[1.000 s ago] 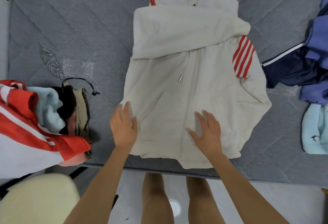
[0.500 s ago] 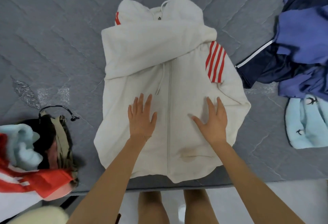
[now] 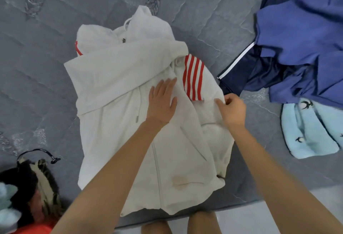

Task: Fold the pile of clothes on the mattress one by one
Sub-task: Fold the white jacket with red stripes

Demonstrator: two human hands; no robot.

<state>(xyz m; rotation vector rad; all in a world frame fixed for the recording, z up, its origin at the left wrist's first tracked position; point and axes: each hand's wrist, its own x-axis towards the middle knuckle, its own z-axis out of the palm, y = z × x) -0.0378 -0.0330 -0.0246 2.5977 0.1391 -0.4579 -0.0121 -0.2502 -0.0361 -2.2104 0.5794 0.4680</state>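
Garment: the cream-white zip-front hoodie with red-striped sleeves lies front up at the middle of the near edge of the grey quilted mattress. Its hem reaches just over that edge, and one sleeve is folded across the chest.
Left hand: the left hand lies flat on the chest beside the zip, fingers straight and together, and holds nothing.
Right hand: the right hand has curled fingers at the hoodie's right side, just below the striped sleeve. It seems to pinch the cloth there, though the fingertips are partly hidden.
Handling: thick, soft and limp cloth, probably of middling weight. It should not slip on the quilting, but it bunches and sags if lifted by one point.
Where to hold: the side seam or the cuff, pinched through both layers, with the flat palm as an anchor along the fold line.
Waiting clothes: the loose blue and navy heap of garments at the right edge.
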